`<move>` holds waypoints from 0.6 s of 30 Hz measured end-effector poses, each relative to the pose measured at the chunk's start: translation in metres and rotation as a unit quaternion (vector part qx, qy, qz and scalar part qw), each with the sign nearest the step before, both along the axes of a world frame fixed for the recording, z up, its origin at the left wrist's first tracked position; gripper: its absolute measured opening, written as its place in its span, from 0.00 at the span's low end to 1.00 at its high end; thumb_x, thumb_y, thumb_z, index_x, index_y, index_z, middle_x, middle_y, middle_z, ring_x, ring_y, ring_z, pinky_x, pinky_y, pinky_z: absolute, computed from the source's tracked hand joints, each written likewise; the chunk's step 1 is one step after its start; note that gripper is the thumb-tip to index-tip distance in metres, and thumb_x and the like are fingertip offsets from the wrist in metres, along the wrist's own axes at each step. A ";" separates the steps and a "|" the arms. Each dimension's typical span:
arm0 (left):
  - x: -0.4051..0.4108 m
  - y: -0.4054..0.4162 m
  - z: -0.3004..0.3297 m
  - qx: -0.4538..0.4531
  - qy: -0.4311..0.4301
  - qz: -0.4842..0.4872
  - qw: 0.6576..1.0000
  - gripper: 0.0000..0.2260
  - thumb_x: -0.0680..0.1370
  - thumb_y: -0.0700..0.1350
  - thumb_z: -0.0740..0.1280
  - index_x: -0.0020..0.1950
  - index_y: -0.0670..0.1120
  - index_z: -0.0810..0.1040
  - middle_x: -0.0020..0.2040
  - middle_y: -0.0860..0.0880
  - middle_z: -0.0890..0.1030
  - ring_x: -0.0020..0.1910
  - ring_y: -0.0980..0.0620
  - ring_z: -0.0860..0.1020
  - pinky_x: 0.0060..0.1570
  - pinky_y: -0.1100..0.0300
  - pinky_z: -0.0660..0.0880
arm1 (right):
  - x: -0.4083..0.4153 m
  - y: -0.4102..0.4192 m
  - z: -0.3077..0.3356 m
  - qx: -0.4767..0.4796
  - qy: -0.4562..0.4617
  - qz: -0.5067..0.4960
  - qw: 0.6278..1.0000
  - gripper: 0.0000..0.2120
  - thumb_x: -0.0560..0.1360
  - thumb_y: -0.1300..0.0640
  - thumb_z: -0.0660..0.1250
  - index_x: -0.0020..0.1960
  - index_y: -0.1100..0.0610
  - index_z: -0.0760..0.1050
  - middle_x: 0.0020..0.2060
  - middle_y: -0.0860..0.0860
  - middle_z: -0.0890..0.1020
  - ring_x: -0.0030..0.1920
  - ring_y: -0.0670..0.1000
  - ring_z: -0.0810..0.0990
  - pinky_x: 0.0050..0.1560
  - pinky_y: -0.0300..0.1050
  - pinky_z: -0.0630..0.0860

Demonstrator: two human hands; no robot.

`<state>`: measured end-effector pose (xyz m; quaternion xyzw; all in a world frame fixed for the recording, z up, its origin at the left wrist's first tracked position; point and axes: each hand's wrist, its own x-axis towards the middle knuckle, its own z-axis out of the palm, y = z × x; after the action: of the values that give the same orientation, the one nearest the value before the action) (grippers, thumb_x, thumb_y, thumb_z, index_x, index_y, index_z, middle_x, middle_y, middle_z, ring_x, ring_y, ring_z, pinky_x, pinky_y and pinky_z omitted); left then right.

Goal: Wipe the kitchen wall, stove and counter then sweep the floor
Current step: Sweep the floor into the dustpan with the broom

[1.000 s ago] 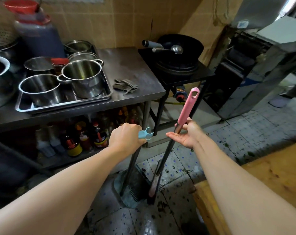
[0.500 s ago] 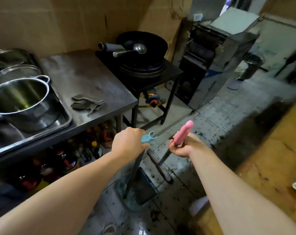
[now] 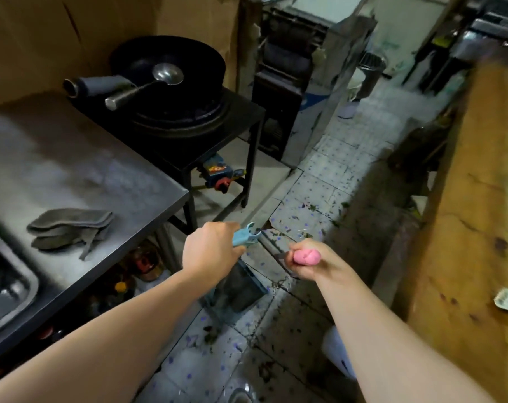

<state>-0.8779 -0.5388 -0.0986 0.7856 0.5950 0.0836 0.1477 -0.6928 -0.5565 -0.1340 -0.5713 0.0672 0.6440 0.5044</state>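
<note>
Broom handle (image 3: 306, 256), pink, wrapped tight in the curled fingers of the right hand (image 3: 313, 261), pointing toward the camera above the littered floor tiles (image 3: 313, 196). Dustpan handle (image 3: 246, 238), blue, clenched in the left hand (image 3: 212, 247), dustpan (image 3: 237, 292) resting on the floor below. Both forearms stretched forward, near each other, beside the steel counter (image 3: 81, 173).

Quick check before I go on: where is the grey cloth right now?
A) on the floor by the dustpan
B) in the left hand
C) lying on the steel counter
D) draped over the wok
C: the grey cloth lies folded on the steel counter, touched by neither hand; the left hand grips the blue dustpan handle and the right hand grips the pink broom handle.
</note>
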 end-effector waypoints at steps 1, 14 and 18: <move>0.005 0.005 -0.002 0.000 0.000 0.000 1.000 0.08 0.74 0.53 0.67 0.50 0.52 0.77 0.44 0.51 0.80 0.44 0.48 0.78 0.39 0.57 0.72 | 0.006 0.003 0.000 0.003 0.004 0.001 1.000 0.12 0.79 0.72 0.48 0.40 0.63 0.63 0.36 0.59 0.70 0.32 0.49 0.67 0.19 0.30 0.68; 0.068 0.072 -0.022 0.007 0.004 -0.004 1.000 0.10 0.75 0.54 0.67 0.53 0.52 0.76 0.46 0.51 0.81 0.44 0.48 0.78 0.40 0.57 0.73 | 0.078 0.050 -0.046 -0.062 -0.103 0.132 0.984 0.12 0.77 0.68 0.56 0.36 0.62 0.67 0.30 0.54 0.71 0.19 0.44 0.72 0.20 0.34 0.69; 0.080 0.093 -0.025 0.009 0.004 -0.024 1.000 0.10 0.76 0.55 0.66 0.54 0.53 0.75 0.47 0.51 0.80 0.45 0.49 0.78 0.38 0.58 0.69 | 0.090 0.070 -0.061 -0.071 -0.115 0.118 0.984 0.08 0.78 0.66 0.55 0.41 0.64 0.69 0.32 0.54 0.73 0.20 0.46 0.74 0.21 0.35 0.72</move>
<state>-0.7984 -0.4455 -0.1231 0.8013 0.5757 0.0821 0.1404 -0.6024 -0.4862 -0.1948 -0.6800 -0.0134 0.6224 0.3873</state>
